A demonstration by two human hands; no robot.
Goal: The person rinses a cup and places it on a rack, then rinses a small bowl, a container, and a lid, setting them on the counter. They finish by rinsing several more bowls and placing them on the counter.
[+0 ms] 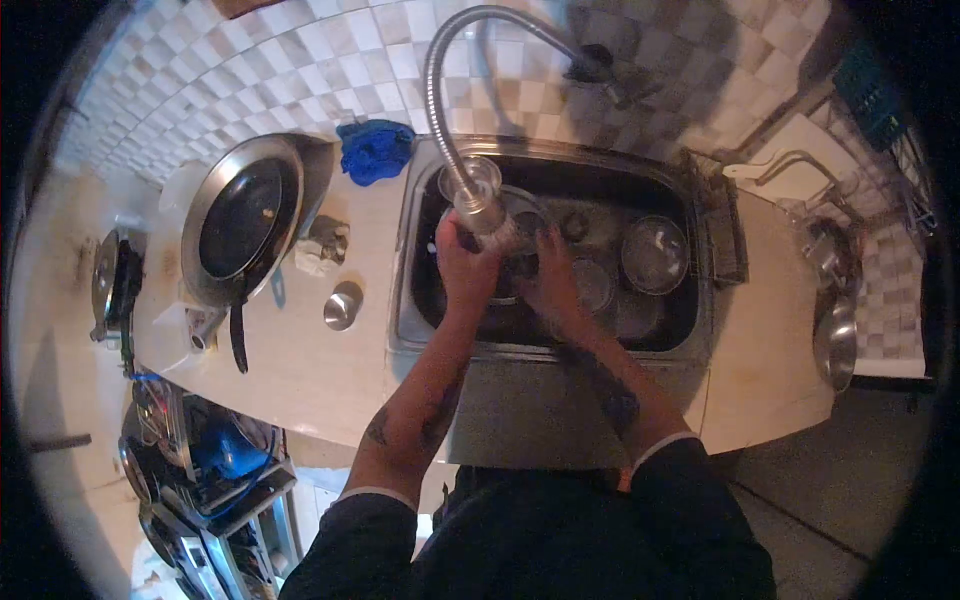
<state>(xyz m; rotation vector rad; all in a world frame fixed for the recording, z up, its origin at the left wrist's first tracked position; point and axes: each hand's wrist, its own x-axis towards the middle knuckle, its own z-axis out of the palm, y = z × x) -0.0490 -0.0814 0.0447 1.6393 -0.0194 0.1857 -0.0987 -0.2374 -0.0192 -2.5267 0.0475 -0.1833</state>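
I'm watching both hands reaching forward into the sink (404,310). The left hand (463,268) is gripping the upright sprayer head (482,212). Just beside it, the right hand (552,282) is touching a round dish (512,278) beneath the nozzle, and I cannot tell its grip.

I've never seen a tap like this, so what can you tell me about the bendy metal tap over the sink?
The bendy tap is a ribbed, silvery metal hose that looks flexible. It starts at a dark fitting near the tiled wall, arches high to the left, then drops over the sink. Its lower end widens into a shiny cylindrical head aimed into the basin. The left hand grips that head. Whether water is running cannot be told.
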